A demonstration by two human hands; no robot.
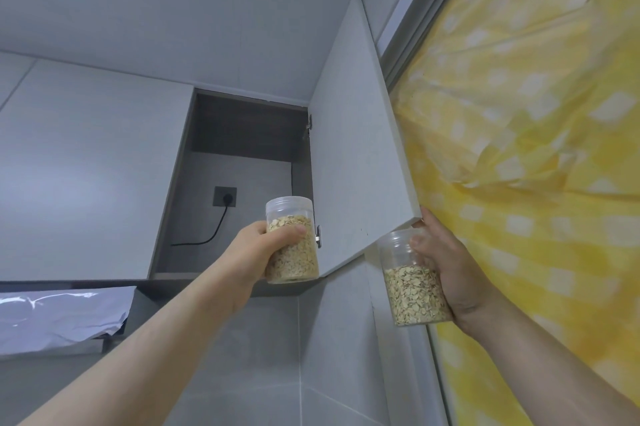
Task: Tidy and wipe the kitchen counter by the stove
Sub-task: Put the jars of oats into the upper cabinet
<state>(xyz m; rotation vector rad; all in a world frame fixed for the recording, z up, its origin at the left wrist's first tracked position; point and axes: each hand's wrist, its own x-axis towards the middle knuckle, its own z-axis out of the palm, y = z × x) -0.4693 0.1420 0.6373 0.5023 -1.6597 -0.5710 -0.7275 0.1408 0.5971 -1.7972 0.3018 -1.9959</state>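
I look up at an open wall cupboard (239, 183) with a dark interior. My left hand (259, 245) grips a clear plastic jar of oat flakes (294, 252) and holds it up in front of the cupboard's lower right corner. My right hand (446, 273) grips a second clear jar of oat flakes (412, 294), while its fingertips touch the lower corner of the swung-out cupboard door (353, 155). Both jars stand upright with their lids on.
Inside the cupboard a dark wall socket (225, 197) holds a plug with a black cable running down left. Closed white cupboard doors (86, 165) lie to the left, a foil-covered hood (62, 318) below them. A yellow checked curtain (536, 148) hangs at the right.
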